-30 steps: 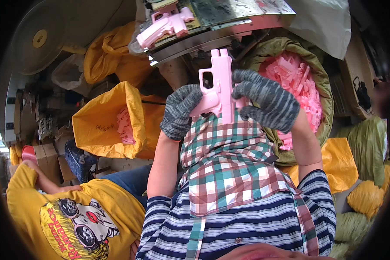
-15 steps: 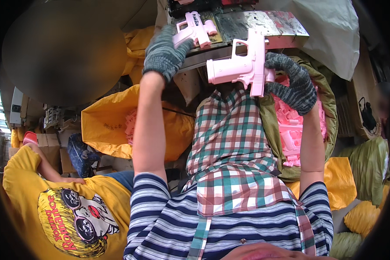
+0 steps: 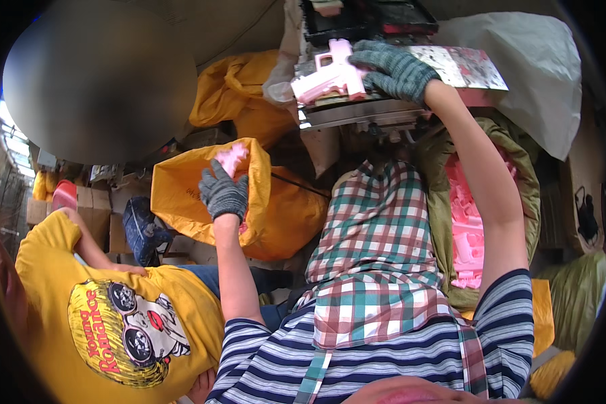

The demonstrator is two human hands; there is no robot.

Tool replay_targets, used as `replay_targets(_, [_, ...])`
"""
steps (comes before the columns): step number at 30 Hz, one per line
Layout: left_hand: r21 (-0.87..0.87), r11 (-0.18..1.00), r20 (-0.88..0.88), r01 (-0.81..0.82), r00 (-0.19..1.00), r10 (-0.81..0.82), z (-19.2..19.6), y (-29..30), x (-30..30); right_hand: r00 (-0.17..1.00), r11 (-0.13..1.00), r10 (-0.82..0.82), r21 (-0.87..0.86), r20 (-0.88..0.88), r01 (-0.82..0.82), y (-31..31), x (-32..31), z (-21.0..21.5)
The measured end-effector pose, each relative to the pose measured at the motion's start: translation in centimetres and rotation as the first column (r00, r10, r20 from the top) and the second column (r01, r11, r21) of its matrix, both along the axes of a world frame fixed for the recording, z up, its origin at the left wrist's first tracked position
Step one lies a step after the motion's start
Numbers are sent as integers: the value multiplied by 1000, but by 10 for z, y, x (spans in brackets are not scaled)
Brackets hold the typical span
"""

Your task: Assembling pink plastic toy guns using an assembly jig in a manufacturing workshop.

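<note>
My right hand (image 3: 396, 67), in a grey knit glove, is closed on the barrel side of a pink toy pistol (image 3: 333, 75). That toy lies at the holder on the metal machine bed (image 3: 357, 114). Off to the left, my left hand (image 3: 223, 191), gloved alike, is over the mouth of a yellow sack (image 3: 182, 224). Another pink toy pistol (image 3: 231, 159) shows just beyond its fingers, blurred by motion. Whether the fingers still grip that one I cannot tell.
On my right stands an olive sack (image 3: 438, 202) full of pink toy parts (image 3: 466, 222). A dark ink tray (image 3: 400, 20) is behind the machine bed. White sheeting (image 3: 539, 74) hangs at the far right. A person in a yellow shirt (image 3: 54, 269) is close on my left.
My left hand has carried its toy pistol from the machine down-left to the yellow sack. My right hand has brought the other toy pistol up-left onto the machine. The whole view has shifted.
</note>
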State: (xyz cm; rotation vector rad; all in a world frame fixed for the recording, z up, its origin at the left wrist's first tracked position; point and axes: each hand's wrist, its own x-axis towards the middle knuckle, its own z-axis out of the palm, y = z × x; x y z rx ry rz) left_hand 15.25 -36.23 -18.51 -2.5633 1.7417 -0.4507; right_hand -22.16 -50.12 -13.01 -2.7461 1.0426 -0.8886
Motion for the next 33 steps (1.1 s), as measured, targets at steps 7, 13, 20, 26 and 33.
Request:
replay_targets(7, [-449,788,-418,421,681,-601,-73,38,-43,841,933,-47,324,538,-155,129,32,-33])
replay_targets(13, [311,525,-643,792,582,-498,-107,100,-125,953,856,-249,422,-170,299,170,66,-249])
replay_targets(20, [290,601,-670,744,607,-427,-131,110,-118,938,761,-296,549,-181,346,181,81,-226])
replay_targets(26, [172,625,-695,761,544,-471,-109,112,-123,920,722,-316,571,-232,392,183,81,-227])
replay_targets(33, [168,651,-721,741,542,-431,-89,116,-123,920,729,-301,562,-250,392,185,83,-222])
